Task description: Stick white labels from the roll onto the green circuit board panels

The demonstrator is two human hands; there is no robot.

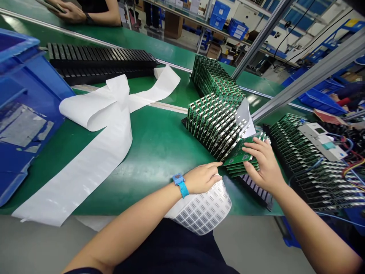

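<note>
My left hand [203, 178], with a blue wristband, has its index finger stretched toward the lower corner of a green circuit board [238, 155]. Its other fingers curl over a sheet of small printed labels [203, 211], which hangs past the table's near edge. My right hand [264, 165] is open, its fingers spread against the tilted circuit boards at the near end of the row. Under them lies a black slotted rack [258, 192]. Many more boards [213, 120] stand upright in the rack behind, with a white paper [245, 118] tucked among them.
A long white backing strip [94, 160] lies looped across the green table [154, 152]. A blue bin [28, 99] stands at left, black slotted racks [99, 57] behind. More boards [305, 163] with wires stand at right, beside a metal post [308, 72]. Another person's hands [71, 13] show top left.
</note>
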